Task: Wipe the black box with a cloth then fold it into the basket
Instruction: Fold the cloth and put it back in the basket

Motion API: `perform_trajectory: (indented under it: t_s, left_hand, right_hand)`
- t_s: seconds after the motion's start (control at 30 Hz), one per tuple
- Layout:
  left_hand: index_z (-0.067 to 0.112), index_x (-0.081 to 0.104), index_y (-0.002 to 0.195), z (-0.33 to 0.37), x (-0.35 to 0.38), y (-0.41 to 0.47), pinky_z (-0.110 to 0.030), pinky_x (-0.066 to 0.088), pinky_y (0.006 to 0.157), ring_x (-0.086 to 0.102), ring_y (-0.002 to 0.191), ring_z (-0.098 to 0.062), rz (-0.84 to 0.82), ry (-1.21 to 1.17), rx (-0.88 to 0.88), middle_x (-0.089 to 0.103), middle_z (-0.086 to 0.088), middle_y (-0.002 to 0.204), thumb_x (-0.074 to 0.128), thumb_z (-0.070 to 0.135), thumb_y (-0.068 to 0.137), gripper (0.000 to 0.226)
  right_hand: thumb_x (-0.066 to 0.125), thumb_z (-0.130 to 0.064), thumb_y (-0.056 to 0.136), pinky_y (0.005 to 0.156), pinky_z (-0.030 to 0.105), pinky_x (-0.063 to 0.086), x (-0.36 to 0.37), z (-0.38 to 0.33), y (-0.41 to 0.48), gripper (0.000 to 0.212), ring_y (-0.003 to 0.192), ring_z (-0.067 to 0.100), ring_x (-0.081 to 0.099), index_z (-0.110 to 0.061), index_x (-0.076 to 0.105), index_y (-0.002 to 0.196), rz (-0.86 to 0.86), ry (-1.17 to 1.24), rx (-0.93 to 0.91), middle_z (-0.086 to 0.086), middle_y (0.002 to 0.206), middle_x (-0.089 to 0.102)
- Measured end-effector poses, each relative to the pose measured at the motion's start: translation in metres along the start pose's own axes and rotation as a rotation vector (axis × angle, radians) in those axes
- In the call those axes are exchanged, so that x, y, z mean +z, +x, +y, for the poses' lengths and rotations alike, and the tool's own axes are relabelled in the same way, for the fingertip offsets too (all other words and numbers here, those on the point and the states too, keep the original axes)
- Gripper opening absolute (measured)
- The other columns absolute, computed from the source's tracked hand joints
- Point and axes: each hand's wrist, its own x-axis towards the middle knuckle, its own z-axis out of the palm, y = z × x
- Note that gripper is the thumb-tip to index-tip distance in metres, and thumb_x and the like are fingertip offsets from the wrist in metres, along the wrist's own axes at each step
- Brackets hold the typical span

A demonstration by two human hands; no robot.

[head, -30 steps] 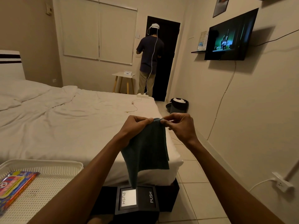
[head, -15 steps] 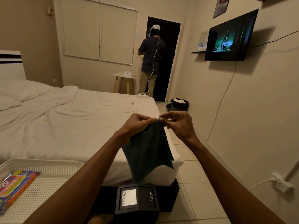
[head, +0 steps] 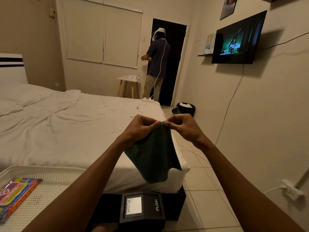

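Note:
A dark green cloth (head: 154, 156) hangs in the air in front of me, over the bed's corner. My left hand (head: 139, 127) and my right hand (head: 181, 127) both pinch its top edge, fingertips close together. Below the cloth, at the bottom of the view, stands the black box (head: 142, 209) with two flaps marked PUSH. The white perforated basket (head: 50, 172) sits at the lower left, near my left forearm.
A colourful flat packet (head: 15, 195) lies in the basket. A white bed (head: 66, 131) fills the left. Another person (head: 156, 64) stands at the far doorway beside a small table (head: 127, 84). A television (head: 237, 40) hangs on the right wall; a black bin (head: 184, 108) stands below.
My two hands have drawn closer together at the cloth's top edge, and the hanging cloth has swung slightly to the right.

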Motion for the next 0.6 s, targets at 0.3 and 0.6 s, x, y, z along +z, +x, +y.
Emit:
perform_trajectory:
  t_s: [0.3, 0.6]
  left_hand:
    - [0.01, 0.07, 0.11, -0.026, -0.02, -0.006, -0.022, 0.055, 0.074, 0.065, 0.093, -0.016, -0.075, 0.217, -0.051, 0.07, -0.007, 0.105, 0.07, 0.01, 0.086, 0.024]
    - [0.009, 0.071, 0.098, -0.036, -0.043, -0.008, -0.021, 0.054, 0.059, 0.067, 0.072, -0.014, -0.185, 0.337, -0.348, 0.071, -0.008, 0.086, 0.074, 0.015, 0.084, 0.015]
  right_hand:
    - [0.069, -0.013, 0.088, 0.074, 0.017, 0.055, -0.009, -0.02, 0.013, 0.014, 0.083, 0.013, 0.065, -0.004, 0.07, 0.099, 0.004, -0.148, -0.156, -0.003, 0.087, 0.065]
    - [0.069, -0.014, 0.088, 0.068, 0.015, 0.057, -0.055, -0.016, 0.014, 0.011, 0.08, 0.01, 0.067, -0.009, 0.068, 0.097, -0.145, -0.261, -0.099, 0.001, 0.087, 0.067]
